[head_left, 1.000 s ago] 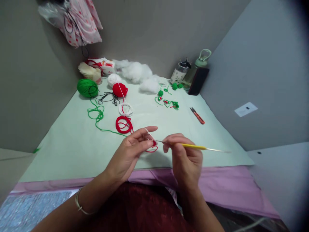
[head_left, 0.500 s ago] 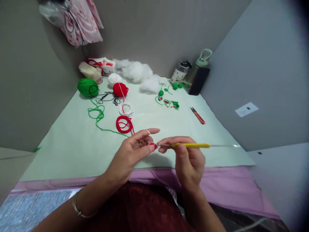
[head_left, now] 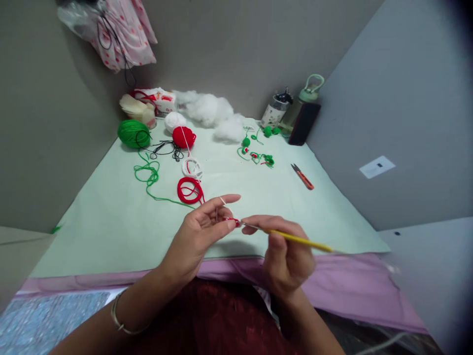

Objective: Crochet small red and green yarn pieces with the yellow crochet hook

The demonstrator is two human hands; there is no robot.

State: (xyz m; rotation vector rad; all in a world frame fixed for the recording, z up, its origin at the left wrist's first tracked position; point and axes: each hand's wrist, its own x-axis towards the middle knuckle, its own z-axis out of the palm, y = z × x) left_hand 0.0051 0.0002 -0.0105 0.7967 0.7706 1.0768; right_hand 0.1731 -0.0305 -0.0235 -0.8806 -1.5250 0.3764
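Between thumb and fingers, my left hand [head_left: 197, 229] pinches a small red crochet piece [head_left: 237, 223]. White yarn loops over its raised index finger. My right hand [head_left: 286, 251] grips a crochet hook [head_left: 301, 240] by its yellow handle, and the metal tip meets the red piece at my left fingertips. Its far end slants down to the right and is blurred. Beyond my left hand lie a red yarn coil [head_left: 189, 191] and a white yarn coil [head_left: 192, 168]. A green strand runs from the left to behind my left hand.
Green [head_left: 133, 133], red [head_left: 184, 137] and white yarn balls [head_left: 175, 122] stand at the back left, before white stuffing [head_left: 212, 111]. Small green and red crochet pieces [head_left: 254, 156] lie back right. Thread snips [head_left: 302, 177], a phone [head_left: 304, 124] and a bottle [head_left: 295, 111] are on the right.
My right hand has tilted the hook, so its far end swings downward while the tip stays at the red piece. My left hand has shifted only slightly left.
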